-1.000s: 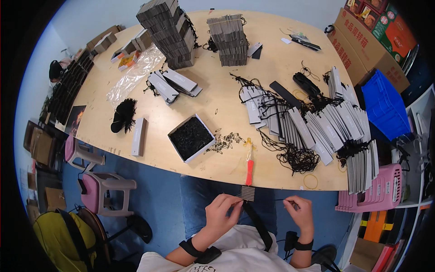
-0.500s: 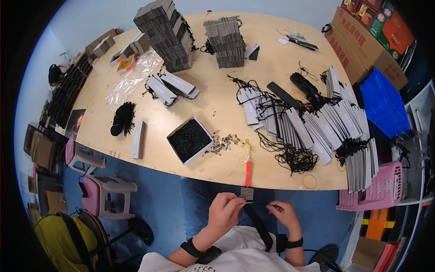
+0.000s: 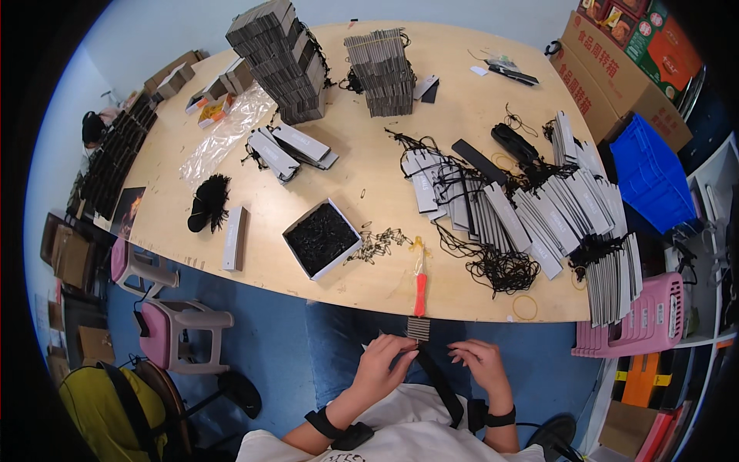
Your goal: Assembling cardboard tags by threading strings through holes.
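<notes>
My left hand (image 3: 388, 359) is just off the table's near edge, thumb and fingertips pinched together on something too small to make out. A small striped grey block (image 3: 418, 329), like a stack of thin strips, sits right beyond those fingertips; what supports it is hidden. To the right, my right hand (image 3: 480, 365) has loosely bent fingers, slightly apart, with nothing visible in them. A red-handled tool (image 3: 420, 291) lies at the table edge ahead of my hands. Left of it, small looped metal pieces (image 3: 379, 244) are scattered beside a white box of tiny black parts (image 3: 322, 239).
Grey tags with black cords (image 3: 531, 208) cover the table's right side. Tall stacks of grey pieces (image 3: 281, 61) stand at the back. A black cord bundle (image 3: 208, 203) lies left. A blue crate (image 3: 653, 173) and pink basket (image 3: 631, 316) flank the right side; pink stools (image 3: 181, 331) stand left.
My right hand's fingertips have parted from their pinch and loosened. The left hand has shifted slightly, still pinched near the striped block. The thin line between my hands no longer shows.
</notes>
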Motion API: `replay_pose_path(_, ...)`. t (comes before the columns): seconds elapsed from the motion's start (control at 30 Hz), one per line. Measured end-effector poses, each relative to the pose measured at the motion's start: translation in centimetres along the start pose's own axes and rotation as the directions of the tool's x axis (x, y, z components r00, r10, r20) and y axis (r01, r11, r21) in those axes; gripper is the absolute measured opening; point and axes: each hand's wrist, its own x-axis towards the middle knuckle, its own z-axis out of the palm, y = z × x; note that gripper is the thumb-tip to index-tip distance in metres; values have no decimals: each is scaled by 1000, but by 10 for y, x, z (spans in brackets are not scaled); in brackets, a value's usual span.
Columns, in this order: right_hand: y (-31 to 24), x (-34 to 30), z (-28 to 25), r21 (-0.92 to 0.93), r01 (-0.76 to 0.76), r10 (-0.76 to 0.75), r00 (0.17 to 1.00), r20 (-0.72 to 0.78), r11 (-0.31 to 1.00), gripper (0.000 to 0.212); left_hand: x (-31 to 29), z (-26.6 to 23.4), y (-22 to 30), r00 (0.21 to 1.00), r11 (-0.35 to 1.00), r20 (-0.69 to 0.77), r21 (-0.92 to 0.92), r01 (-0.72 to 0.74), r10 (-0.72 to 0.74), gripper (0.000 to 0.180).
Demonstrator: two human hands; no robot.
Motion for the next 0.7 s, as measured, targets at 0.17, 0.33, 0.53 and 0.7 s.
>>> replay_pose_path(0.17,-31,-6,12,104,-11,19,997,-79,995,7,4,2,2,993,975,-52,202,-91,103,14)
replay_pose_path(0.33,-56,-1,22,-23,111,-111,993,-31,994,7,4,-3,7,993,980,-28,165,-109,115,10)
replay_pose_path(0.53,-61,5,36,-114,275,-278,961,-7,955,8,-11,-4,3,965,902,163,-352,249,-203,6)
replay_pose_path(0.7,-64,0,41,-240,402,-420,907,-29,884,8,-10,-5,10,991,950,124,-303,79,-43,8)
